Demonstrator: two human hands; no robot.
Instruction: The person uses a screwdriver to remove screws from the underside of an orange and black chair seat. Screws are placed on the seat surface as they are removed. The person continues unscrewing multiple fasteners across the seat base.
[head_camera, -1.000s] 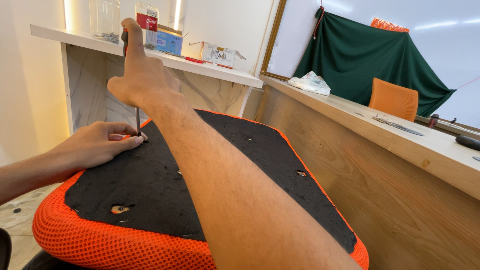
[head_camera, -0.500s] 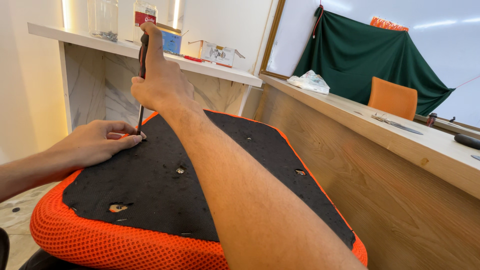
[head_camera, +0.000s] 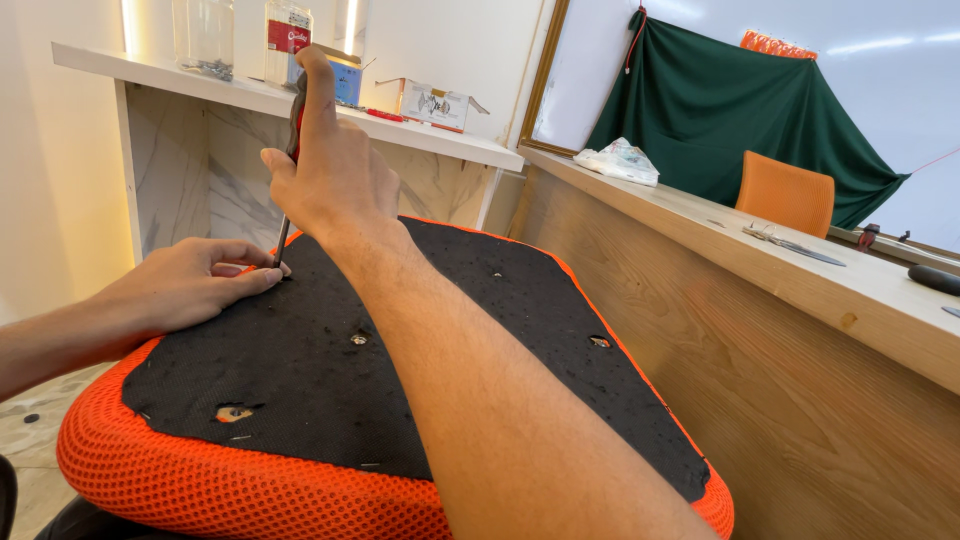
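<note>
Gripping the handle of a screwdriver (head_camera: 291, 150) in a closed fist, the right hand (head_camera: 325, 170) holds the tool nearly upright, tilted slightly, with its thin metal shaft running down to the far-left part of an upturned orange seat cushion (head_camera: 250, 485). The tip meets the black underside fabric (head_camera: 400, 340) right at the fingertips (head_camera: 262, 277) of the left hand (head_camera: 185, 285), which lies loosely curled and palm down on the fabric, steadying the point where the shaft lands; whether a screw sits under the tip is hidden by those fingers. Several small holes (head_camera: 357, 339) dot the fabric nearer the camera. To do this well, it seems wise to keep the shaft in line with the hole, press straight down through the fist, and keep the guiding fingers just beside the tip rather than under it. A white shelf (head_camera: 420, 138) with jars stands behind, a wooden counter (head_camera: 800, 330) alongside.
</note>
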